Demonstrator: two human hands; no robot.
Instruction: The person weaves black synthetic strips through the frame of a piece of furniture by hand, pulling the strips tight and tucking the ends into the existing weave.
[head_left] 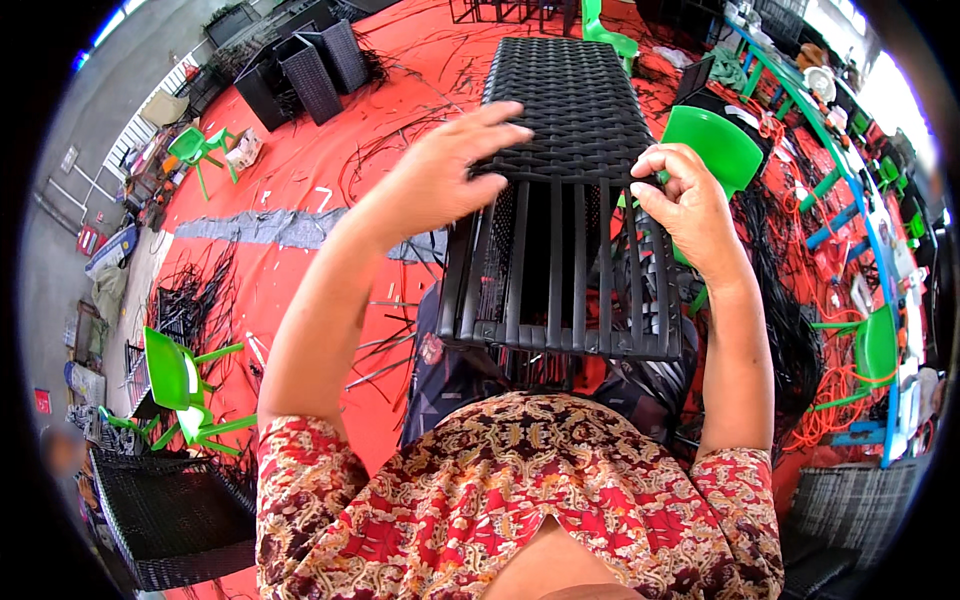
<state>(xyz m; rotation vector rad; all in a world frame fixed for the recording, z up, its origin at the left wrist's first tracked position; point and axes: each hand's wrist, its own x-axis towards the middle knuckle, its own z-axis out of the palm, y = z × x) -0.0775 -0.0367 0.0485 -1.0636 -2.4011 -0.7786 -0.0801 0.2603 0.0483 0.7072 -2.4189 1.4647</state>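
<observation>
The box-like black woven piece (pixel 572 118) in front of me is hollow: through the gaps between the long black strips (pixel 553 265) on its near side I see only a dark inside, and I cannot make out whether anything is in there. Farther off at upper left stand dark woven boxes (pixel 312 85), their insides too shadowed to read, and a small pale carton (pixel 244 150) sits beside a green chair (pixel 197 147), its contents too small to tell. The woven piece lies between my two hands, above my lap, its closely woven face stretching away from me. My left hand (pixel 445 175) is at its left edge, fingers loosely spread and gripping nothing; I cannot tell whether the fingertips touch the weave. My right hand (pixel 690 205) is at its right edge, thumb and forefinger curled toward each other by the corner where weave meets strips; I cannot tell whether they pinch a strand. Behind that hand is a larger green chair (pixel 715 145). On the red floor covering (pixel 400 90) lies a white angular mark (pixel 323 199).
</observation>
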